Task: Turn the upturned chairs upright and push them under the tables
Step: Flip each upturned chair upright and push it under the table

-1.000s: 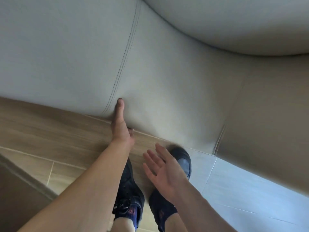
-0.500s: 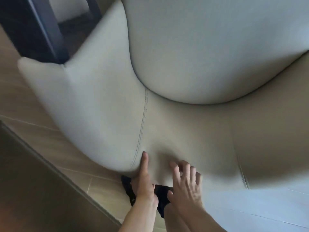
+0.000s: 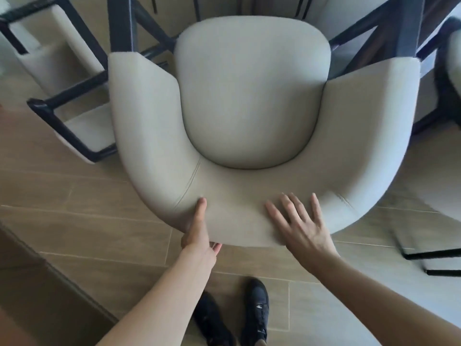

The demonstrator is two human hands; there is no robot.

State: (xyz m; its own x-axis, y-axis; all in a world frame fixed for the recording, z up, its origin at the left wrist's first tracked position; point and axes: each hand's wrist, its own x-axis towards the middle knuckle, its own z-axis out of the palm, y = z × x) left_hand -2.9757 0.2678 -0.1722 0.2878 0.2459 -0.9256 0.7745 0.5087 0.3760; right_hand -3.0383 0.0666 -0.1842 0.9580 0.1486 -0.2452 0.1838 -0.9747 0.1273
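Note:
A cream upholstered tub chair [image 3: 252,101] stands upright in front of me, seat up, its curved back towards me. My left hand [image 3: 198,233] grips the top edge of the backrest, thumb over the front and fingers curled under the rim. My right hand [image 3: 299,223] lies flat on the backrest top with its fingers spread and straight. Dark table legs [image 3: 122,23] rise just beyond the chair's arms.
Another cream chair with a dark frame [image 3: 64,101] lies upturned at the left. A further chair's edge [image 3: 452,61] shows at the right, with dark bars [image 3: 434,253] on the floor below it. A brown furniture edge [image 3: 37,270] runs along the lower left. My shoes [image 3: 255,310] stand on wood-look tiles.
The chair has swung from close against me to standing upright farther off. My right hand went from hovering free to resting flat on the backrest; my left kept its hold on the rim.

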